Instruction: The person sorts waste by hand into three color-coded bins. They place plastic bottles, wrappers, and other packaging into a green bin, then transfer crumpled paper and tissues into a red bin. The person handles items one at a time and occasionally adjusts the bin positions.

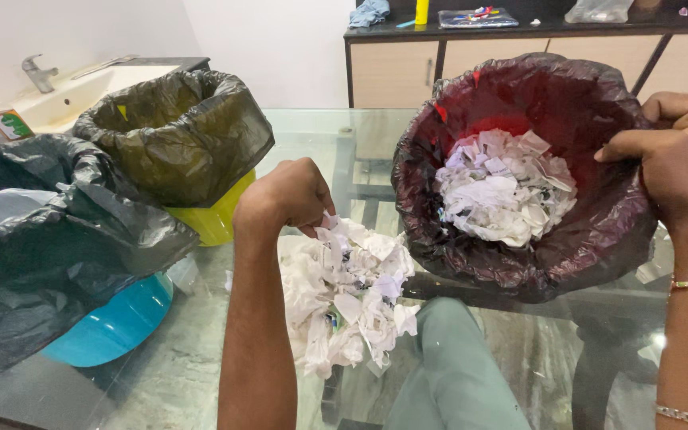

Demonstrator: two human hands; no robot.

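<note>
Two lined bins flank left hand

bottle | by sink, far left | white, orange-green label

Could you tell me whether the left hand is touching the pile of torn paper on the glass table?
Touching: the head view shows the left hand with fingertips pinching scraps atop the paper pile.

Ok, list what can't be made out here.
- Yellow bin: inside hidden by its black liner, head view.
- Blue bin: contents hidden by a crumpled liner.
- Left hand: fingertips buried in the paper pile.
- Right hand: fingers behind the red bin rim hidden.
- Counter items: too small, cut by the top edge.
</note>
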